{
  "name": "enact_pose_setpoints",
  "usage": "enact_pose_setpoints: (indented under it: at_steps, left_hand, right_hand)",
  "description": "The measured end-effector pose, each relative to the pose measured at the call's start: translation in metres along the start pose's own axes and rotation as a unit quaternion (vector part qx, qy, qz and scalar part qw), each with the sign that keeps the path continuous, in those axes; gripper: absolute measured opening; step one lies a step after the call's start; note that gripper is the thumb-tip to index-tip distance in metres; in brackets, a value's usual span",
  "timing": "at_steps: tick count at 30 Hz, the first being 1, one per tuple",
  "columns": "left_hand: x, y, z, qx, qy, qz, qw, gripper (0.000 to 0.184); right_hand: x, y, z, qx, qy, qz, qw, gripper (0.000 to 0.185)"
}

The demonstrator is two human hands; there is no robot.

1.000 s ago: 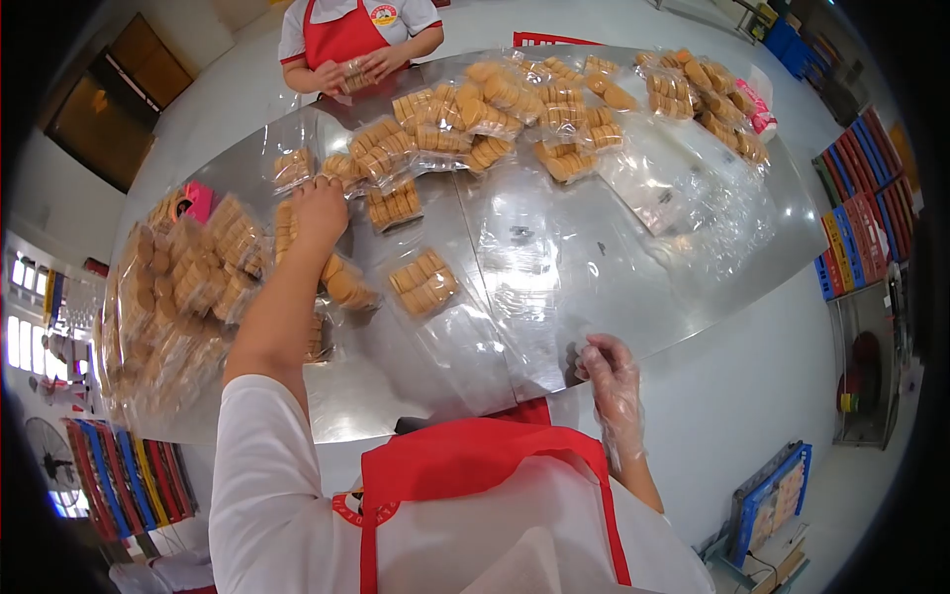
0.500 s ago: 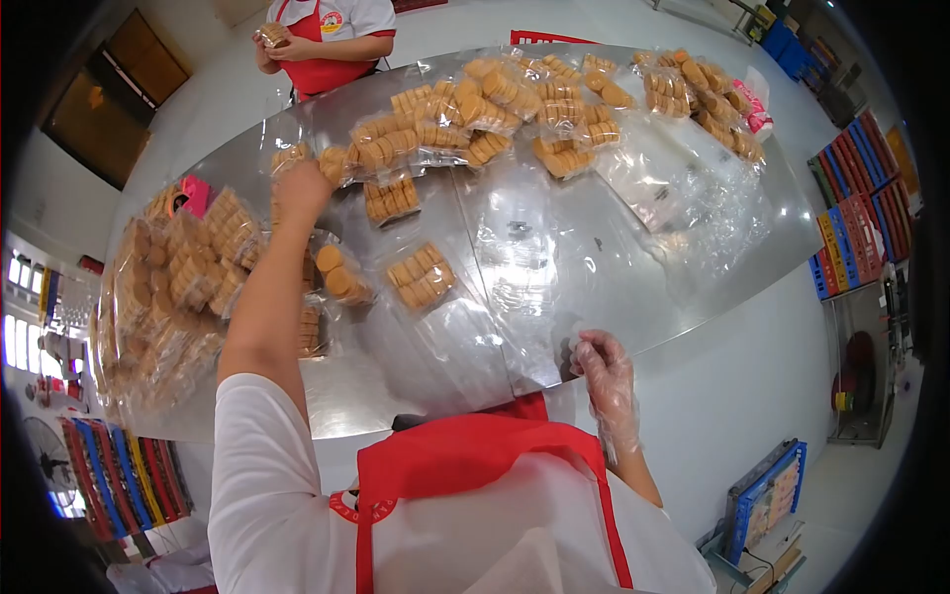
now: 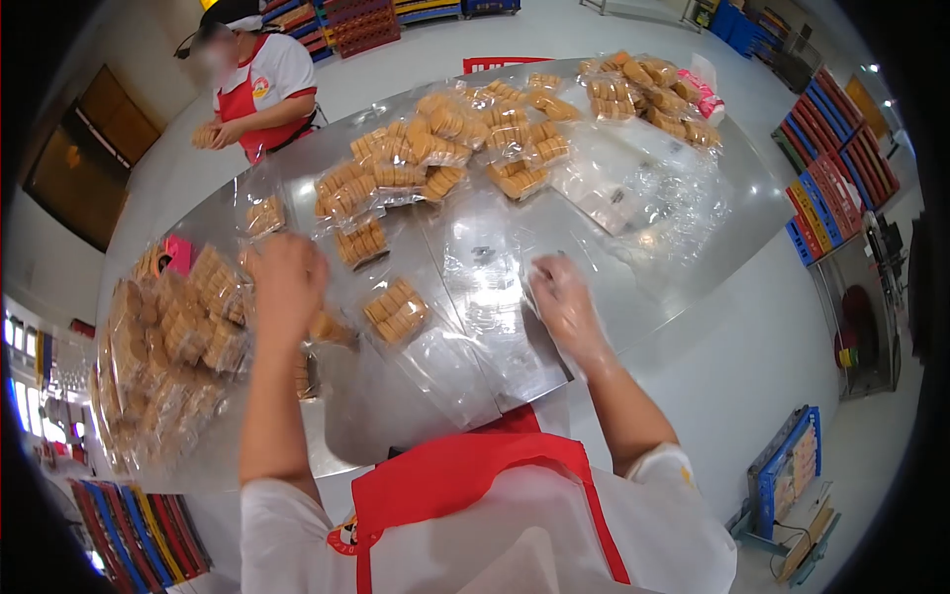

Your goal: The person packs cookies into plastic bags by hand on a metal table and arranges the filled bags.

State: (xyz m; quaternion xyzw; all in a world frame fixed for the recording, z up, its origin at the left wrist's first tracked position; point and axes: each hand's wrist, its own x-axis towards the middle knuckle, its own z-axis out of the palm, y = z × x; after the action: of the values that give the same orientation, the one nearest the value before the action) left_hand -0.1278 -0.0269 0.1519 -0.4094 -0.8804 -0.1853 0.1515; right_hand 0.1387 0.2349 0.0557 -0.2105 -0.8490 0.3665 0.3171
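Biscuit pack (image 3: pixel 396 310) between blurred hands (image 3: pixel 290 274) (image 3: pixel 562 292): rows slant up rightward; can't tell their grip.

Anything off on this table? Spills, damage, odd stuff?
No spill or damage visible. One oddity: the right hand wears a clear glove, while the left hand, near packs of round biscuits, looks bare, though it's blurred. Clear plastic also lies rumpled on the steel table, a bit untidy.
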Motion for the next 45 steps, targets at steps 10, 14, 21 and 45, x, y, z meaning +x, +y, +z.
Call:
enact_pose_setpoints:
  at_steps: [10,14,21,45]
  left_hand:
    - [-0.181,0.052,0.008,-0.274,-0.098,-0.008,0.957,0.010]
    - [-0.215,0.040,0.016,-0.265,-0.082,-0.147,0.949,0.006]
    - [-0.238,0.025,0.044,-0.258,-0.025,-0.185,0.948,0.006]
    - [-0.182,0.045,0.031,-0.609,-0.063,-0.301,0.731,0.051]
  right_hand:
    - [0.163,0.016,0.047,-0.276,0.118,-0.066,0.951,0.041]
    - [0.182,-0.015,0.056,-0.272,0.085,-0.141,0.948,0.041]
    - [0.203,-0.034,0.087,-0.286,0.085,-0.231,0.926,0.054]
    - [0.065,-0.099,0.044,0.788,-0.236,0.235,0.517,0.064]
